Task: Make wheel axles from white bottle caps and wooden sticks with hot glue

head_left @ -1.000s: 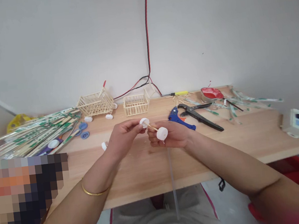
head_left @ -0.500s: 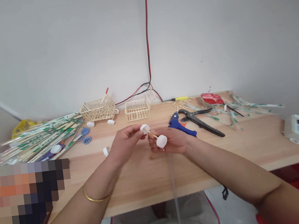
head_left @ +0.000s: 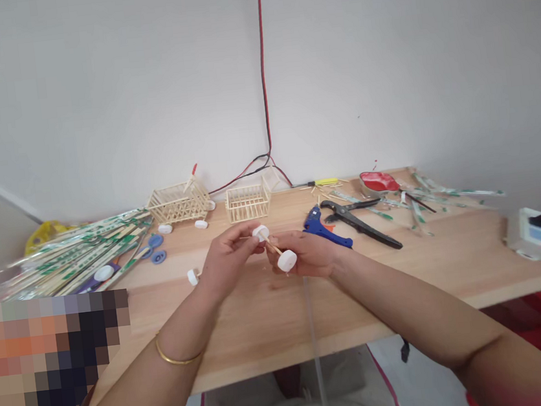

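Above the wooden table, both my hands are closed on a wheel axle, a thin wooden stick [head_left: 272, 244] with a white cap on each end. My left hand [head_left: 228, 257] pinches the far cap [head_left: 260, 233]. The fingers of my right hand [head_left: 313, 253] are around the stick near the closer cap [head_left: 287, 261]. A translucent rod [head_left: 315, 341] runs down from beneath my right hand; whether it is held, I cannot tell. Left of my left hand lies another white cap [head_left: 192, 277], partly hidden behind it. A small stick-built basket [head_left: 248, 203] stands behind my hands.
A stick-built cart [head_left: 180, 203] with white wheels stands back left, beside bundled wrapped chopsticks [head_left: 95, 249] and blue caps [head_left: 158, 257]. To the right lie a blue glue gun [head_left: 325, 230], black-handled cutters [head_left: 365, 225], a red-topped bowl [head_left: 379, 182] and a white power box [head_left: 535, 235].
The closer cap has shifted slightly left and down, and its angle has turned a little. Both hands keep their grip, and the view has moved slightly.
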The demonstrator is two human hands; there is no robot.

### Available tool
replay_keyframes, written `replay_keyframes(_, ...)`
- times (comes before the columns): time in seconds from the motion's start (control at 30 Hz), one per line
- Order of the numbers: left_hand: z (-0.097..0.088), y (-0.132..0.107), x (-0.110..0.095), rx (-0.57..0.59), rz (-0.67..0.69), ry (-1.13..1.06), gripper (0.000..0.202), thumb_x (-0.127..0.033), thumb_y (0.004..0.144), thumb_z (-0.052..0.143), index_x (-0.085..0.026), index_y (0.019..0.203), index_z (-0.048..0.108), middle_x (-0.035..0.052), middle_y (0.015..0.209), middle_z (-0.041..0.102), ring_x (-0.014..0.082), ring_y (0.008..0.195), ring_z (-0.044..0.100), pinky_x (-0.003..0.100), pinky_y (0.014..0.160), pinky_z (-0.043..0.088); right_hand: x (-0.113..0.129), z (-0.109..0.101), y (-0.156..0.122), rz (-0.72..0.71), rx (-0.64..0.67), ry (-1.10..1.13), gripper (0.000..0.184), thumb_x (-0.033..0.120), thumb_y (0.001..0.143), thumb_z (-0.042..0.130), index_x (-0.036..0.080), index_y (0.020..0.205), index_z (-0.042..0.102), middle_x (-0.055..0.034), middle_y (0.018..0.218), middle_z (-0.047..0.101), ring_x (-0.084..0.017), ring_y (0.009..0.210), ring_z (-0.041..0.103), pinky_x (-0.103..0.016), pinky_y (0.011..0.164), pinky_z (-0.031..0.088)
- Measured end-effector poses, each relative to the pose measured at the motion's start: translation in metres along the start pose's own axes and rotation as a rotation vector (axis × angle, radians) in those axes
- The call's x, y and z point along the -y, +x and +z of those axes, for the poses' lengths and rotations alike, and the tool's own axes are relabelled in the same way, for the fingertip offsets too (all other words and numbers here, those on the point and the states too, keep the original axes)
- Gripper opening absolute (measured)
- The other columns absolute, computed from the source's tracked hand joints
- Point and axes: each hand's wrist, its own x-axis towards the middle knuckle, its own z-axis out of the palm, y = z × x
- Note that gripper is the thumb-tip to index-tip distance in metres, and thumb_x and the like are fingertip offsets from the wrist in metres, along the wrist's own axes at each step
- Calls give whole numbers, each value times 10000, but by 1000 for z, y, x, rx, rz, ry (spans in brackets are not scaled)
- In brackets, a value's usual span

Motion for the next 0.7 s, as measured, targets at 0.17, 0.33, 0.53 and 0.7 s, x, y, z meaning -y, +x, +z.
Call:
replay_keyframes(0.17, 1, -1, -4, -20, -95, -194, 207, -293, 717, 693, -152, 863, 654, 28, 799, 668, 139, 725, 622, 324, 744, 528, -3, 1, -1, -31, -34, -160, 287, 386, 830, 574, 155, 665, 530, 37, 616, 450, -85, 560, 354, -238, 546, 274)
replay_keyframes(0.33, -2, 0, -6, 20, -176, -274, 259, -261, 713, 701, -153, 941, 640, 32, 823, 672, 120, 702, 622, 281, 706, 513, 0, 8, -2, -50, -78, -185, 326, 388, 834, 542, 165, 598, 508, 44, 569, 433, -89, 543, 345, -243, 540, 267)
replay_keyframes(0.53, -4, 1, -5, 31, -193, -289, 273, -271, 720, 695, -141, 955, 643, 54, 859, 680, 141, 723, 637, 306, 716, 509, 4, 12, -2, -16, -75, -97, 329, 390, 815, 558, 162, 581, 512, 46, 543, 436, -83, 516, 331, -244, 529, 261)
replay_keyframes(0.7, -4, 1, -6, 46, -212, -276, 223, -273, 724, 694, -153, 886, 600, 61, 883, 690, 155, 752, 642, 284, 675, 503, 1, 8, -2, -11, -61, -90, 327, 383, 817, 566, 156, 587, 510, 42, 568, 437, -81, 528, 344, -245, 536, 272)
